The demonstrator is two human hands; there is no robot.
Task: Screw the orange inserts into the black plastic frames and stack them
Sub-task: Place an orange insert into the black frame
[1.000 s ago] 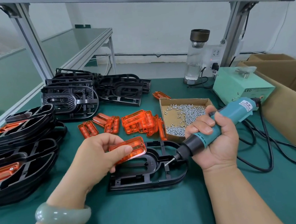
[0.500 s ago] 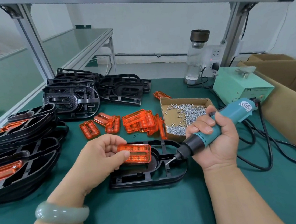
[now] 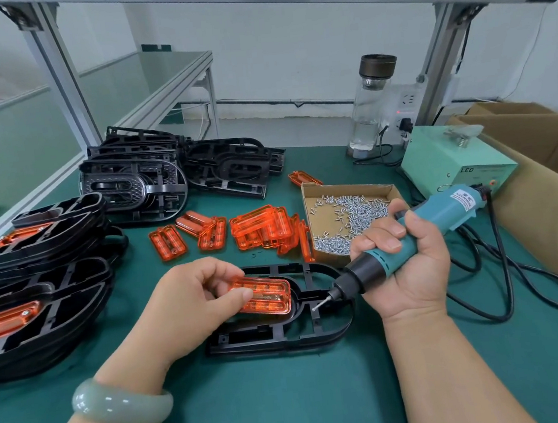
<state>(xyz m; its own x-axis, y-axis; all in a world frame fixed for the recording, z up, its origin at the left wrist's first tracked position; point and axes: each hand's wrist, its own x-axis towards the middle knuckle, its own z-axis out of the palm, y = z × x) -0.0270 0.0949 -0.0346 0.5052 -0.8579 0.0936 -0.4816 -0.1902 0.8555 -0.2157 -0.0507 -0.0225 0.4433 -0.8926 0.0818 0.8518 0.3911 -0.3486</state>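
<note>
The left hand [image 3: 193,296] pinches an orange insert [image 3: 267,297] by one end, laying it into the oval pocket of the black frame [image 3: 284,340] on the green mat [image 3: 290,399]. It should sit flat and square before driving, since a tilted insert would likely bind. The right hand [image 3: 412,276] clasps the teal electric screwdriver [image 3: 434,226], with a screw [image 3: 314,308] on its bit just beside the insert. The insert is glossy, translucent and ribbed with rounded corners; the frame is matte, webbed plastic.
</note>
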